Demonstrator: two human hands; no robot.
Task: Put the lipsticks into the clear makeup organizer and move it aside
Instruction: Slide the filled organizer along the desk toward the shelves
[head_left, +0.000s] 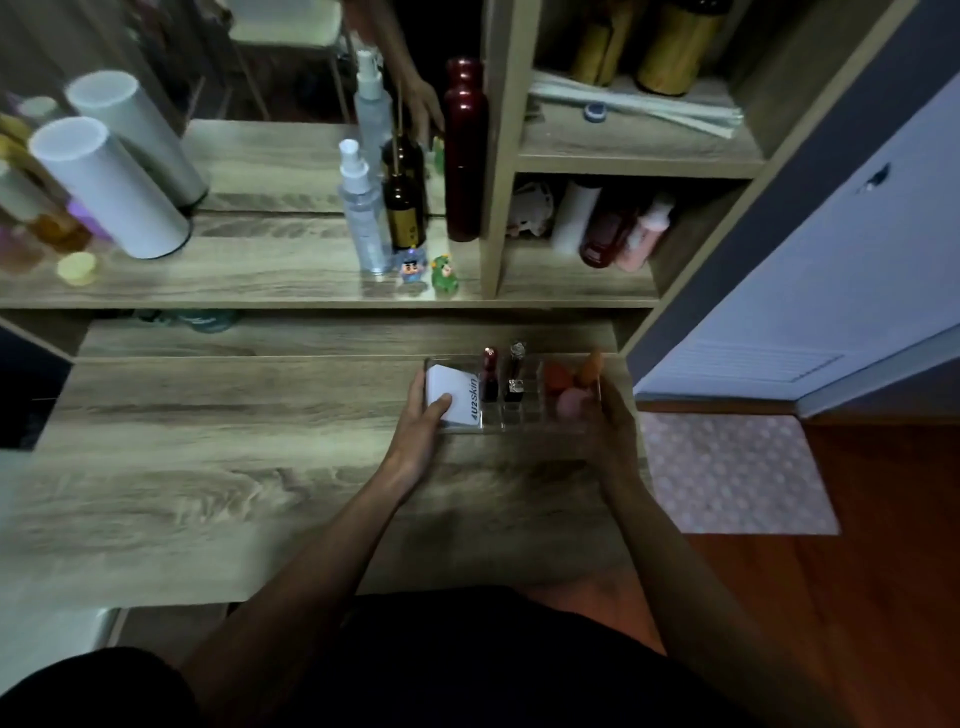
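Two hands on one clear makeup organizer (511, 423), single head view, dim light.

Head view: organizer sits on the wooden surface (208, 441), at its right end, close to the edge above the floor mat (737, 473). Long axis runs left–right across the view. Left hand (423, 421) holds the left end, fingers (439, 404) curled over the rim and touching the white compact (457, 392) lying in the left compartment. Right hand (615, 428) clasps the right end; its fingers wrap the far side and are mostly hidden, so the exact contact is unclear, though the hand reads as closed on the wall.

Contents: two lipsticks upright in the middle slots, a dark red lipstick (489, 379) and beside it a black lipstick (515, 376). Orange and pink makeup sponges (571, 387) fill the right compartment.

Judgement: loading looks done, no loose lipsticks visible on the surface. Organizer lies between the two hands, equally near both. Remaining step is the shift aside; with upright lipsticks, keeping the tray level matters.
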